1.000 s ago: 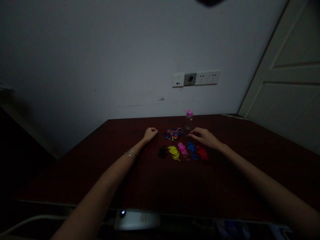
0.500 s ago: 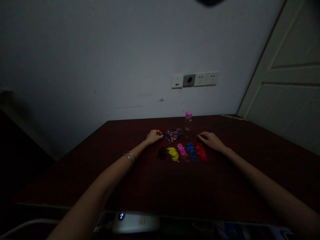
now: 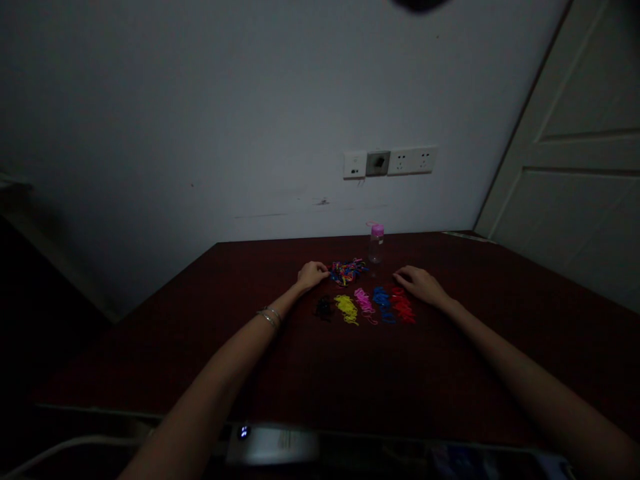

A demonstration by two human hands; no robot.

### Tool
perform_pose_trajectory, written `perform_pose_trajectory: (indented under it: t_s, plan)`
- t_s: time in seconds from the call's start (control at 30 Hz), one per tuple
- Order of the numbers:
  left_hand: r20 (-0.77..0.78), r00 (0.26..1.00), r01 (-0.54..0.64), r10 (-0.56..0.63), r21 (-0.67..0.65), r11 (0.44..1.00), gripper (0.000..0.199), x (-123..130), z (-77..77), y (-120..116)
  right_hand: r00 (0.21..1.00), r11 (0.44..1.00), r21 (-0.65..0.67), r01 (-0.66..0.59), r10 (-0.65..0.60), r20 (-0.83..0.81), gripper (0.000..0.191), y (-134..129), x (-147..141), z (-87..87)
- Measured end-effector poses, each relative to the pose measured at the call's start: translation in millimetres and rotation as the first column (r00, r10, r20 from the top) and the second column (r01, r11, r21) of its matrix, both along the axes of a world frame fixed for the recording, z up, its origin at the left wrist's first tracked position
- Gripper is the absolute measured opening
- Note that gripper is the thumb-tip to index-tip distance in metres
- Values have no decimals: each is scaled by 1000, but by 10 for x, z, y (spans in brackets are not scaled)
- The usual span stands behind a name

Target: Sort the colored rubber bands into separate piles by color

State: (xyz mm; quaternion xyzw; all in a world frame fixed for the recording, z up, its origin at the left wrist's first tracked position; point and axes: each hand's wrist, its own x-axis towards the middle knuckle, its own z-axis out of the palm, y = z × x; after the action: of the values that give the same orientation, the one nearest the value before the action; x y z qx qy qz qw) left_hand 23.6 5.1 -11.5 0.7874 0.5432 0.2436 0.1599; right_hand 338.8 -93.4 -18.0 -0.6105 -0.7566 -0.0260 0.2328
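Observation:
My left hand (image 3: 313, 274) is at the left edge of a tangled pile of mixed-colour elastic bands (image 3: 349, 271). Its thumb and fingertips are pinched together; what they hold, if anything, is too small and dark to make out. On the right, my right hand (image 3: 420, 283) lies on the table with fingers stretched out and nothing visible in it. Closest to it are red bands (image 3: 403, 307). Left of these run separate groups of blue bands (image 3: 383, 297), pink bands (image 3: 365, 301), yellow bands (image 3: 347, 308) and black bands (image 3: 324, 307).
A clear bottle with a pink lid (image 3: 377, 230) stands behind the bands on the dark red table (image 3: 310, 373). Wall sockets (image 3: 411, 160) are above the table's back edge. Below the front edge sits a white device with a lit display (image 3: 273, 445).
My left forearm and wrist have shifted slightly to the right, the hand staying beside the mixed pile. My right hand has hardly moved.

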Motion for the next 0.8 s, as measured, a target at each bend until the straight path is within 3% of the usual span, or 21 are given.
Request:
perform_pose_trajectory:
  t_s: [0.47, 0.63, 0.8]
  plan:
    - [24, 999, -47, 46, 59, 997, 20, -8, -61, -12, 999, 999, -32, 29, -30, -14, 28, 26, 22, -34]
    - [196, 980, -43, 30, 60, 997, 22, -34, -122, 74, 1000, 999, -29, 27, -28, -5, 30, -3, 2, -4]
    - [383, 922, -43, 53, -35, 998, 23, -68, -118, 127, 1000, 999, -20, 26, -26, -4, 30, -34, -32, 32]
